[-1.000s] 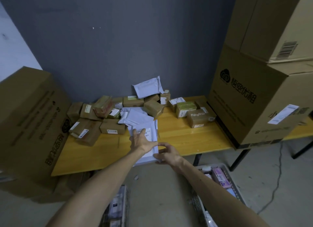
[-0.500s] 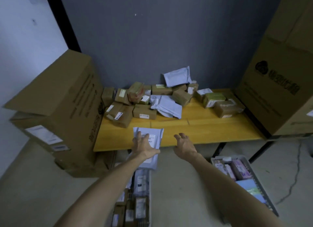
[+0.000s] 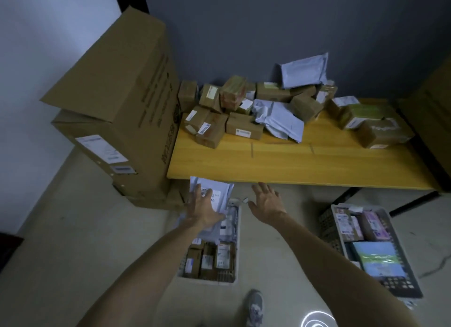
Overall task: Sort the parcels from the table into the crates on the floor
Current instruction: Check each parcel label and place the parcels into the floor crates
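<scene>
Now, mailer (image 3: 220,188): off the surface (image 3: 292,165), in the air just past its front edge, over the far end of the left crate (image 3: 207,280)
Long axis: points away from the person, in line with the crate
Left hand (image 3: 205,209): grips the mailer from above
Right hand (image 3: 267,204): empty, fingers spread, just beside
Next: likely straight down

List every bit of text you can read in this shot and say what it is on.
"K01": on the label of the white mailer that the left hand holds.
Print on the side of the large carton: too blurred to read.
Labels on the brown parcels on the table: too small to read.
Parcel labels in the left crate and right crate: too small to read.
</scene>
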